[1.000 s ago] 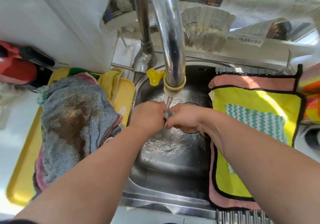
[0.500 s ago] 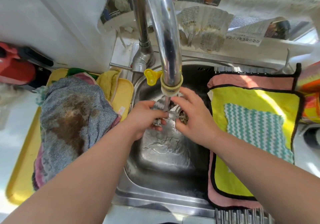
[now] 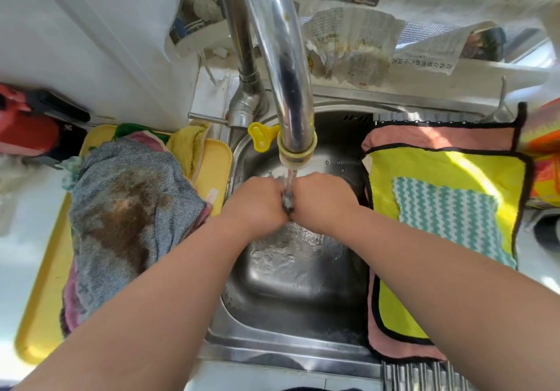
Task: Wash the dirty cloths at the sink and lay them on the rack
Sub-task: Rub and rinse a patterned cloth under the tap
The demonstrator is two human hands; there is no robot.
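Note:
Both my hands are balled up knuckle to knuckle under the running tap [image 3: 295, 151], over the steel sink [image 3: 291, 272]. My left hand [image 3: 257, 202] and right hand [image 3: 324, 199] show their backs, so the fingers are hidden. A small dark wet patch [image 3: 288, 202] shows between them, and I cannot tell if it is a thing I hold. A grey cloth [image 3: 127, 215] with a large brown stain tops a pile on the yellow tray [image 3: 45, 299] at left. On the rack [image 3: 424, 375] at right lie a pink cloth [image 3: 439, 136], a yellow cloth [image 3: 448, 172] and a teal-and-white cloth [image 3: 445, 218].
The tall chrome spout [image 3: 272, 42] rises in front of me, with a lever handle [image 3: 206, 117] at its base. A red and black object [image 3: 27, 130] sits at far left. Newspaper [image 3: 348, 42] covers the back ledge. Orange packaging [image 3: 545, 148] lies at far right.
Half a second ago my hands were spread open under the water. They have closed again into fists pressed together, as they were one second ago.

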